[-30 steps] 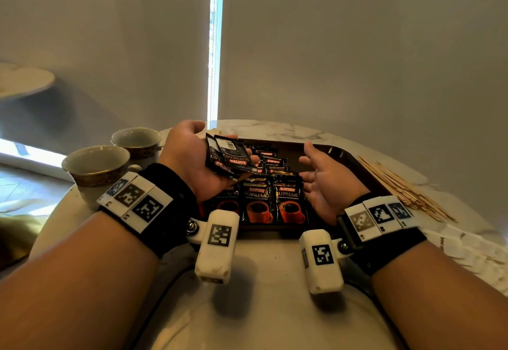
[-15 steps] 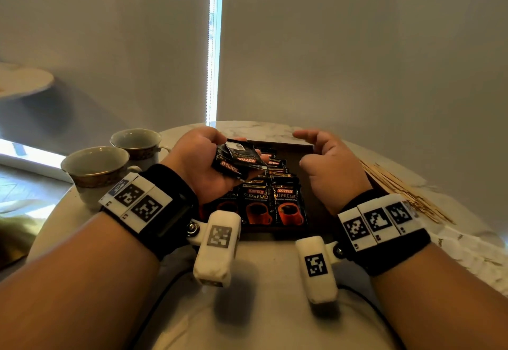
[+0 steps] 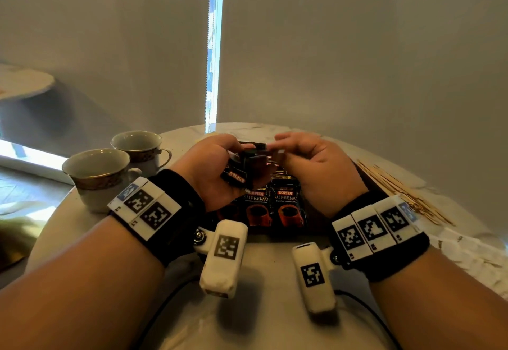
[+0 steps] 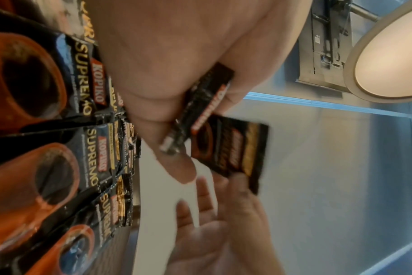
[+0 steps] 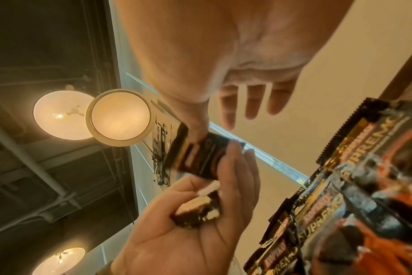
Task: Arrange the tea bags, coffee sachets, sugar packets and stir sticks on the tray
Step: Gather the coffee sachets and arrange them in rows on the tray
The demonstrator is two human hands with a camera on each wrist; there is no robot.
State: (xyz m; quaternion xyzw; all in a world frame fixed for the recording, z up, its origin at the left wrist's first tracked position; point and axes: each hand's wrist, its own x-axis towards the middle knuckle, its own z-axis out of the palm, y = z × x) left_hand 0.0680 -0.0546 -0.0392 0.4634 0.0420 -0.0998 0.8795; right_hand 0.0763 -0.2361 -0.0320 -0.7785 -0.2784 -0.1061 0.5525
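My left hand (image 3: 220, 165) hovers over the dark tray (image 3: 360, 176) and grips a small stack of black coffee sachets (image 3: 235, 175). My right hand (image 3: 277, 147) meets it from the right and pinches one sachet (image 4: 231, 148) at the top of that stack between thumb and forefinger; its other fingers (image 5: 249, 100) stay spread. More coffee sachets (image 3: 272, 204) lie in overlapping rows on the tray below both hands. Wooden stir sticks (image 3: 398, 190) are heaped on the table right of the tray. White sugar packets (image 3: 467, 250) lie nearer me on the right. I see no tea bags.
Two gold-rimmed cups (image 3: 96, 176) (image 3: 140, 149) stand on the round marble table (image 3: 261, 322) left of the tray. A grey blind hangs close behind the table. Cables run over the near edge of the table.
My right hand swung left from the tray's right side to my left hand and took hold of the top sachet. My left hand tilted inward with its stack.
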